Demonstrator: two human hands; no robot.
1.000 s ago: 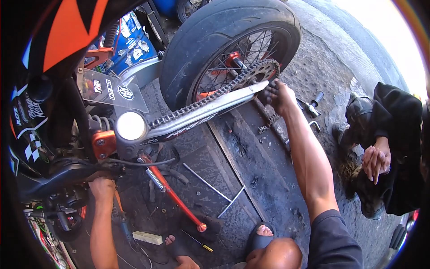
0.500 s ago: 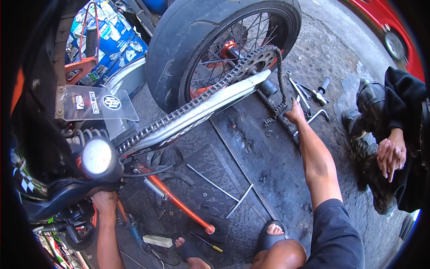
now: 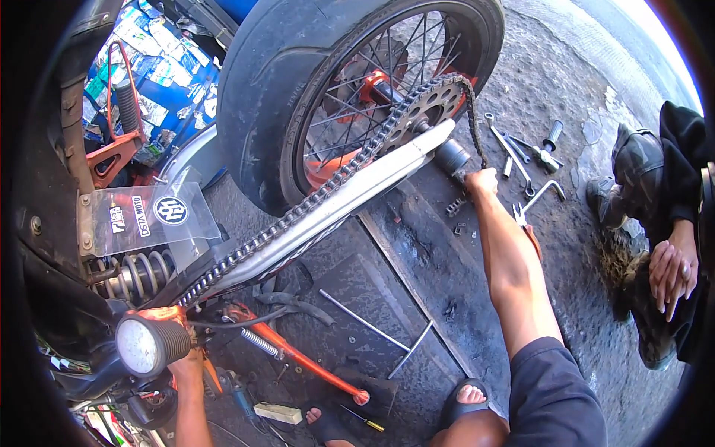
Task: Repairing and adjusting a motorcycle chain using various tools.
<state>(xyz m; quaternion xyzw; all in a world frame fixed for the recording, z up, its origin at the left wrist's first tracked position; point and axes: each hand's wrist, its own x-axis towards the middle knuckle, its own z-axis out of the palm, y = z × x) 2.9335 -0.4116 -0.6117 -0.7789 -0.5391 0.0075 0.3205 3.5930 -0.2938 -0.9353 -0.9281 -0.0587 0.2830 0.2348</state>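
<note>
- right hand (image 3: 482, 181) fisted around loose drive chain (image 3: 477, 127) hanging off rear sprocket (image 3: 424, 112)
- left hand (image 3: 186, 366) low by engine, grip unclear
- wrenches (image 3: 514, 153) on floor (image 3: 447, 283) near wheel

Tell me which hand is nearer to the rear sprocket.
Right. The right hand is just below and right of the rear sprocket, at the hanging end of the chain. The left hand is far away at the lower left, under the bike's front section.
</note>
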